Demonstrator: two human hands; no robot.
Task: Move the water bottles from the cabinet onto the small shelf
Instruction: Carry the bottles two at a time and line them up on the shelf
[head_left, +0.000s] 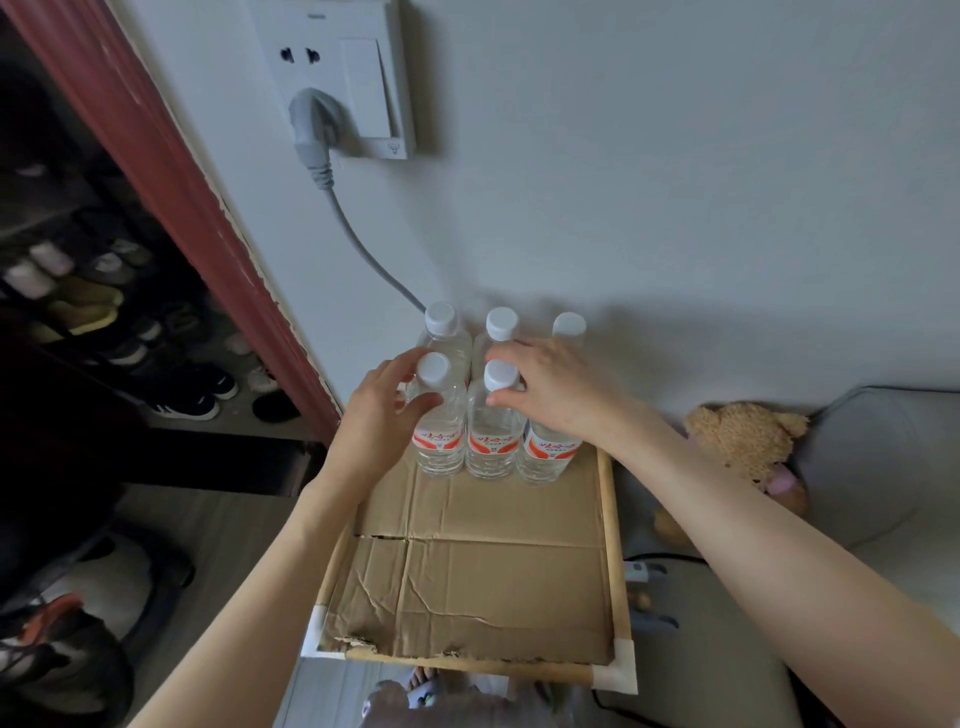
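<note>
On the small shelf, six upright water bottles stand at 12 o'clock.
Left hand grips the front-left bottle; right hand closes around the front-middle bottle, both axes vertical.

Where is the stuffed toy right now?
In the head view, the stuffed toy lies at the right, beside the shelf, against the wall.

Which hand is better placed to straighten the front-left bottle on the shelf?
Left. The left hand already wraps the front-left bottle; the right hand rests across the bottles further right.
</note>
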